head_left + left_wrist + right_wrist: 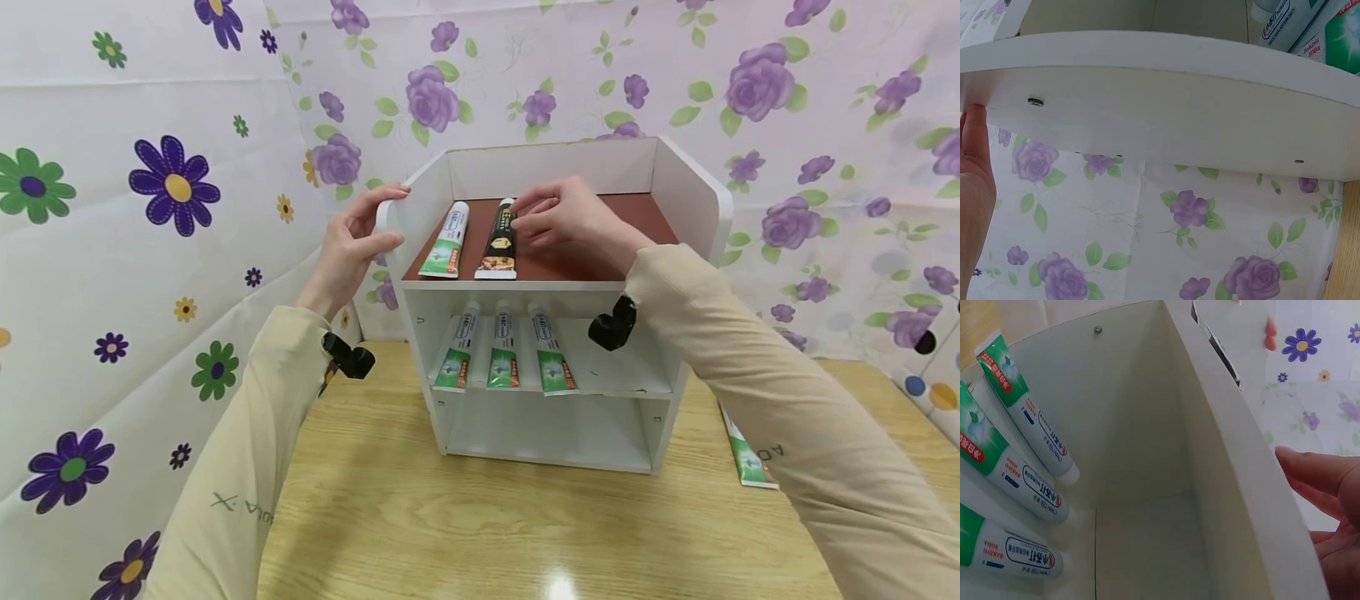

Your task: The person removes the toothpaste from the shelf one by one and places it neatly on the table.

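Note:
My left hand (352, 242) rests against the left side panel of a small white shelf unit (543, 432), fingertips at its upper edge. The left wrist view shows one digit of the left hand (974, 162) touching the panel's outer face. On the brown top board, my right hand (566, 218) has loosely bent fingers right at the side of a black toothpaste tube (501, 237). A green-and-white toothpaste tube (447, 242) lies to its left. The right wrist view has the right hand (1329, 494) beyond the top board, its fingertips partly hidden.
Three green-and-white toothpaste tubes (503, 346) lie side by side on the middle shelf, ends at its front edge. Another toothpaste tube (748, 454) is on the wooden table (465, 533), right of the unit, partly behind my right sleeve. Flowered cloth (525, 67) hangs behind.

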Demonstrator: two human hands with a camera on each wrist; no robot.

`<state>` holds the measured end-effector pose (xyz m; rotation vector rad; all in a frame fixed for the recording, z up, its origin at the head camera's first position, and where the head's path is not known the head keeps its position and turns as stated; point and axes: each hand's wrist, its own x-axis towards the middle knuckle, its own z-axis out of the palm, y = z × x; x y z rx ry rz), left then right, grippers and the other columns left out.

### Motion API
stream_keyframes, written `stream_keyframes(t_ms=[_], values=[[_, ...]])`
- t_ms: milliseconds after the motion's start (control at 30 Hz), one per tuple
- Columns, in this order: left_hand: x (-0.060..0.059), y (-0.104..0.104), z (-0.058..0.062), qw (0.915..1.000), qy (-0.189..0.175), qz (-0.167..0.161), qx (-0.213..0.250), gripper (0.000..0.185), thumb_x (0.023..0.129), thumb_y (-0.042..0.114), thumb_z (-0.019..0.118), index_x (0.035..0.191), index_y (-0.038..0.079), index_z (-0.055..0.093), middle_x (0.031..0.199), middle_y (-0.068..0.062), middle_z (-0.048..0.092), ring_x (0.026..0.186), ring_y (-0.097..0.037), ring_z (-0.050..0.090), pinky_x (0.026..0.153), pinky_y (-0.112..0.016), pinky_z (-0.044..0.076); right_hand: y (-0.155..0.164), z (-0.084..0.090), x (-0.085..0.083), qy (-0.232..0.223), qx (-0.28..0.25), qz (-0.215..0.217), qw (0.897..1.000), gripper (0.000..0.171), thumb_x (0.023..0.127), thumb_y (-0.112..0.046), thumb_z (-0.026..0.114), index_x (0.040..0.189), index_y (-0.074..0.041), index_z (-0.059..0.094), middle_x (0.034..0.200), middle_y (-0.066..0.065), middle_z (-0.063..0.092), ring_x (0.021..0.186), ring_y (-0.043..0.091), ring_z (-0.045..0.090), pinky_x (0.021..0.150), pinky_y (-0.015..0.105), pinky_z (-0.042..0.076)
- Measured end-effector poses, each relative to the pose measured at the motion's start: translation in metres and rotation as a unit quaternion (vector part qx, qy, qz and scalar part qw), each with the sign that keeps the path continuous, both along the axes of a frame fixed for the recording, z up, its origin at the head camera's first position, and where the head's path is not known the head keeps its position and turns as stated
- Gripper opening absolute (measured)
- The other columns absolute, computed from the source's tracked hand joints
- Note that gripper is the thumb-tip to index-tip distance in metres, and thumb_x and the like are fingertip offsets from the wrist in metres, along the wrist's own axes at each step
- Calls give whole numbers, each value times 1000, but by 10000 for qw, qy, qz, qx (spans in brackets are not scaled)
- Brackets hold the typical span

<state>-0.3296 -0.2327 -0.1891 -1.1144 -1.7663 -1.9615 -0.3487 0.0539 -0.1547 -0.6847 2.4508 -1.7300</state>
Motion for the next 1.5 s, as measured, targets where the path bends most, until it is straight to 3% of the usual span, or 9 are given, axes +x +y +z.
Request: stream_keyframes(t_ms=[600, 933, 1200, 1500], values=[[0, -1, -1, 9999, 49, 79, -61, 43, 75, -15, 56, 114, 4, 60, 132, -15, 40, 127, -16, 27, 95, -31, 30, -23, 2, 1, -326, 605, -254, 9973, 32, 82, -9, 66, 111, 2, 59, 95, 13, 60, 69, 18, 56, 64, 27, 49], [1, -1, -1, 9999, 73, 42, -106, 42, 76, -15, 56, 114, 4, 60, 131, -14, 42, 128, -16, 26, 96, -31, 29, -34, 11, 5, -388, 1192, -388, 9914, 30, 84, -7, 63, 112, 1, 60, 109, 14, 52, 68, 17, 53, 65, 28, 48], [1, 0, 0, 9998, 94, 93, -143, 43, 76, -15, 56, 114, 4, 60, 131, -15, 41, 127, -17, 27, 97, -32, 28, -34, 14, 6, -428, 1220, -325, 9911, 30, 83, -5, 63, 112, 1, 60, 103, 12, 57, 56, 14, 52, 62, 28, 48], [0, -1, -1, 9999, 77, 62, -117, 44, 76, -16, 55, 115, 5, 59, 132, -16, 40, 127, -16, 27, 97, -32, 29, -21, 13, 3, -745, 1010, -334, 9915, 34, 84, -8, 63, 117, -5, 59, 105, 11, 54, 46, 9, 41, 52, 21, 41]])
